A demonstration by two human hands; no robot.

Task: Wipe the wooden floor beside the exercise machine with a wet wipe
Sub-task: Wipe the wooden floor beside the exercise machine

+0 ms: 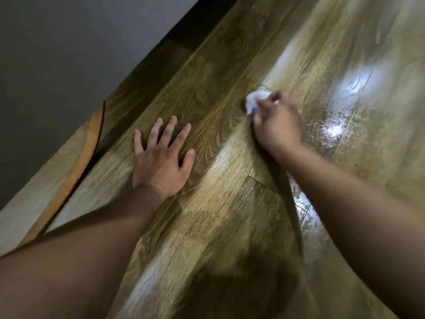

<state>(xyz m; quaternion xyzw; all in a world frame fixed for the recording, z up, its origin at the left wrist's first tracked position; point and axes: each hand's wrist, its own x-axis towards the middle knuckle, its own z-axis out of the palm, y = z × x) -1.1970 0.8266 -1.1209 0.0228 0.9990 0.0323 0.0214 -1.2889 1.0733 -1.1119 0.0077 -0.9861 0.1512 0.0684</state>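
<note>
The wooden floor (218,72) fills most of the view, its planks running from lower left to upper right. My right hand (276,127) presses a crumpled white wet wipe (254,101) onto the floor, fingers closed on it. My left hand (161,160) lies flat on the planks to the left, palm down, fingers spread, holding nothing. Wet, shiny streaks (333,132) show on the floor to the right of the wipe. The exercise machine is out of view.
A grey wall (69,54) with a dark skirting board (184,31) borders the floor at the upper left. A light wooden panel with an orange curved edge (89,148) lies at the left, beside my left arm.
</note>
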